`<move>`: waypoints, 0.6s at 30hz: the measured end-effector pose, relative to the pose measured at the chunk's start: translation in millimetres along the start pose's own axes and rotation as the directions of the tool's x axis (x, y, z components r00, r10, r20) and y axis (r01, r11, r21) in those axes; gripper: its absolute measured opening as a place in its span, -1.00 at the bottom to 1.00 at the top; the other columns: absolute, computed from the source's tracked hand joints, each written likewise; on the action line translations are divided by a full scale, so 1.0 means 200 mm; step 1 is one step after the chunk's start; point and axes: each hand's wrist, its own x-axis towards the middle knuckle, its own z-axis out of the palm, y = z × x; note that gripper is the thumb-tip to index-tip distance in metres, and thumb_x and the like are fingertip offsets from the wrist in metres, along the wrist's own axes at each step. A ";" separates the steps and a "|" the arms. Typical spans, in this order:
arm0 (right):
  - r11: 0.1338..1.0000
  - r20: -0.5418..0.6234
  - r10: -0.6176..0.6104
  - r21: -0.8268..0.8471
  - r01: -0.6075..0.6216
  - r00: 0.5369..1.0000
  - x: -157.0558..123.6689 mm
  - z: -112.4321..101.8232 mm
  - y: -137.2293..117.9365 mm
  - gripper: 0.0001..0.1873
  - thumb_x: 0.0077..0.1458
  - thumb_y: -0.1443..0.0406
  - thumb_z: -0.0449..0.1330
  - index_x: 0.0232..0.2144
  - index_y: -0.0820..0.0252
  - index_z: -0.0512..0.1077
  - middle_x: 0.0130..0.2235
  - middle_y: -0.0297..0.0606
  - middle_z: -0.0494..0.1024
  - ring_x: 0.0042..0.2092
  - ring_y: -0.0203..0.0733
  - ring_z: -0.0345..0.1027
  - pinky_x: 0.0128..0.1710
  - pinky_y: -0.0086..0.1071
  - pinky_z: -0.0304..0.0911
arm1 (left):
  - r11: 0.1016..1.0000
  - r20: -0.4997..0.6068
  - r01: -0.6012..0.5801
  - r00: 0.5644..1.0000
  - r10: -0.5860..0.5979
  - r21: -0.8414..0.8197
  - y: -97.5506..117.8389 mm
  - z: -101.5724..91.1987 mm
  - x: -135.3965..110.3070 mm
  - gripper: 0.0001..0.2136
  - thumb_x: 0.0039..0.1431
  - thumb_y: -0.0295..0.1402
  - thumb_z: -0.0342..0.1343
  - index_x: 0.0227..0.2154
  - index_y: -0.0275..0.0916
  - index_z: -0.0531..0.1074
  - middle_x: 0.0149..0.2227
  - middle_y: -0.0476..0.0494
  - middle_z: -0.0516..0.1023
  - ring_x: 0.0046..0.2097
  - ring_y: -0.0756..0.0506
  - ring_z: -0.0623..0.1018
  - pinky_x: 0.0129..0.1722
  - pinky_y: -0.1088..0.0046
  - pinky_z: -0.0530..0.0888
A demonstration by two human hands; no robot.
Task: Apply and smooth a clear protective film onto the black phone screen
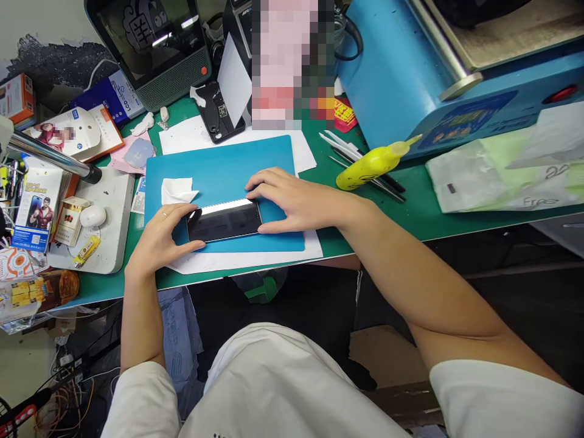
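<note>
A black smartphone (224,220) lies screen-up on a blue work mat (228,167). My left hand (159,234) grips the phone's left end between thumb and fingers. My right hand (289,198) holds its right end, with the fingers curled over the far edge and the thumb on the near edge. A crumpled white wipe (176,190) rests on the mat just behind my left hand.
A yellow squeeze bottle (371,164) and thin tools (351,152) lie right of the mat. A blue machine (433,67) fills the back right, plastic bags (502,173) in front of it. A second phone (216,112), boxes (73,131) and a white lamp base (98,213) crowd the left.
</note>
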 end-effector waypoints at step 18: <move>0.995 -0.022 0.048 0.085 -0.046 0.999 0.00 -0.02 -0.03 -0.25 0.48 -0.22 -0.04 0.30 0.19 0.49 0.33 0.12 0.49 0.39 0.36 0.26 0.37 0.36 0.25 | 0.999 -0.018 -0.043 0.999 0.042 -0.023 -0.01 -0.02 -0.02 -0.33 0.33 0.09 0.37 0.38 -0.06 0.42 0.31 -0.26 0.60 0.31 -0.38 0.58 0.35 -0.05 0.54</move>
